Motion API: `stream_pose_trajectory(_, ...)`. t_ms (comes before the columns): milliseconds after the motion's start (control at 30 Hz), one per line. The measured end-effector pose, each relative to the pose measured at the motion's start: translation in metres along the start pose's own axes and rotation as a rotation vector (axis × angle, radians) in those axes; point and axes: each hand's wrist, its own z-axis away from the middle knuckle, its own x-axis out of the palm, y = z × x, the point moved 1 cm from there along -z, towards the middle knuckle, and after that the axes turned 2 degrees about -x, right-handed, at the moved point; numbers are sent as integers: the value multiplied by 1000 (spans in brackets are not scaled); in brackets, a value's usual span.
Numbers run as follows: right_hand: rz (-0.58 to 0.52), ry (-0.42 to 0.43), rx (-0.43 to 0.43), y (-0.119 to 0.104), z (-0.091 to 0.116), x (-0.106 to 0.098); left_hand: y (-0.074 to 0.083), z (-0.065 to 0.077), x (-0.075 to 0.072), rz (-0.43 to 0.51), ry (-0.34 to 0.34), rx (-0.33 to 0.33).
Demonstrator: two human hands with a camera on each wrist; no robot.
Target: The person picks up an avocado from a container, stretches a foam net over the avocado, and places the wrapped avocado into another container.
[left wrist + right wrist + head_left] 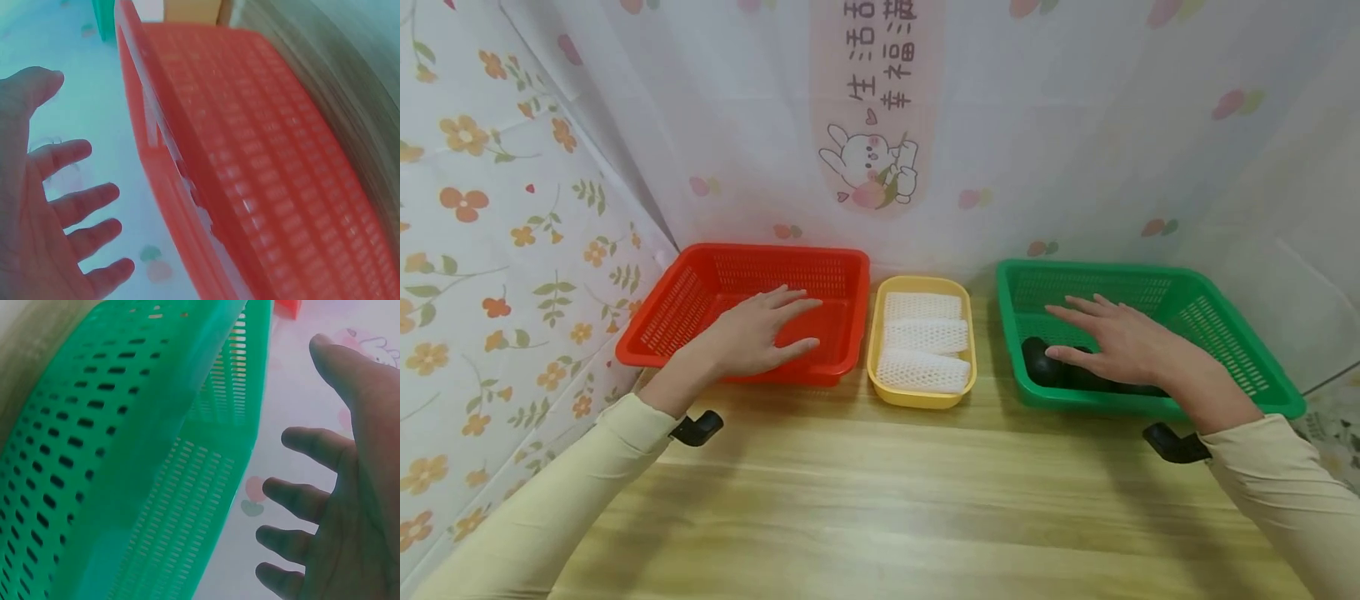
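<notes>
Several dark objects (1039, 365), in green basket (1093, 268), below right fingers (1070, 317), not touching

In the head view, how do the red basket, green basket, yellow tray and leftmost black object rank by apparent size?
Green basket, somewhat larger-looking than the red one
Red basket
Yellow tray
Leftmost black object

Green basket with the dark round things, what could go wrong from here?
The dark round things look smooth, so one might slip or roll if the right hand lifts it. That hand also hangs close to the green basket, so a low, careless move could nudge it.
</notes>
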Motion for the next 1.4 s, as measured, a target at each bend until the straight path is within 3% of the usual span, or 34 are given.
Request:
stream_pose_trajectory(200,-6,-24,15,10,3,-5,37,-18,2,-26,-24,127)
stream_pose_trajectory(367,-2,-60,28,16,6,-8,67,-36,5,-70,-111,208)
stream_pose_trajectory(567,-32,-101,58,28,10,-9,90,-54,13,-130,-228,245)
stream_pose_trajectory(733,-38,-105,56,48,15,-6,105,-66,22,-145,-312,274)
stream_pose_trajectory(967,-53,-128,79,73,22,-5,117,-78,28,-208,-327,333)
stream_pose_trajectory(1167,-46,-138,82,92,24,-4,126,-83,32,-216,-379,323)
stream_pose_trajectory(1400,-80,-220,105,110,29,-1,136,-89,38,-280,-423,337)
